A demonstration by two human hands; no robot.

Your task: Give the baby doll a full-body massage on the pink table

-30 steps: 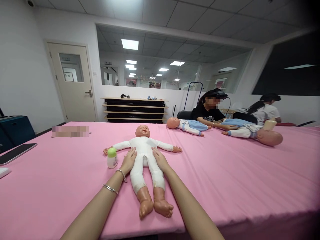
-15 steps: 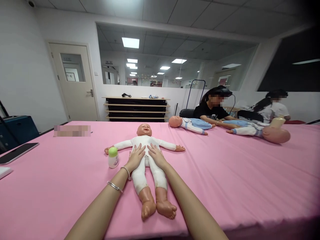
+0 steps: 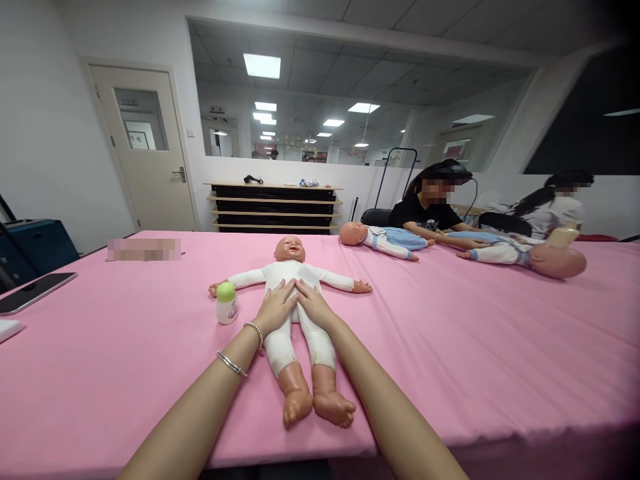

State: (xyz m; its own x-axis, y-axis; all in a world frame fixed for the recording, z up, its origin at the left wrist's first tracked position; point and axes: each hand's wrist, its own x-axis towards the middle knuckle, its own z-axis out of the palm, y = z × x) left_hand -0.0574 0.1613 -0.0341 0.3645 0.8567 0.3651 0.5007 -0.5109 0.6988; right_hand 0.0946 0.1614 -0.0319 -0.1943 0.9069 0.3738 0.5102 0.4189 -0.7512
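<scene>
A white door (image 3: 143, 150) and a glazed partition (image 3: 320, 107) occupy the far side of the room. Below the partition stands a low wooden shelf unit (image 3: 274, 207) with dark contents. A pink-covered tabletop (image 3: 475, 347) fills the lower view, and a dark tablet (image 3: 35, 292) lies at its left side.

Two seated co-workers work at the far right: one in a black shirt (image 3: 425, 217) and one in a white shirt (image 3: 553, 217). Two blue-and-white-clothed infant dolls (image 3: 387, 239) (image 3: 500, 255) lie on the tabletop near them.

The white-clothed infant training doll (image 3: 287, 273) lies on its back at the centre of the tabletop. Its head points away from the person, its arms are spread, and its feet point toward the near edge. A small lotion bottle with a green cap (image 3: 227, 308) stands upright just beside the doll, left of its hips in view.

The left hand (image 3: 274, 308) and right hand (image 3: 314, 304) are both open, palms down, resting on the doll's hips without gripping. Their fingertips almost meet at the doll's midline. A beaded bracelet (image 3: 253, 335) and a plain metal bangle (image 3: 231, 365) encircle the left wrist and forearm.
</scene>
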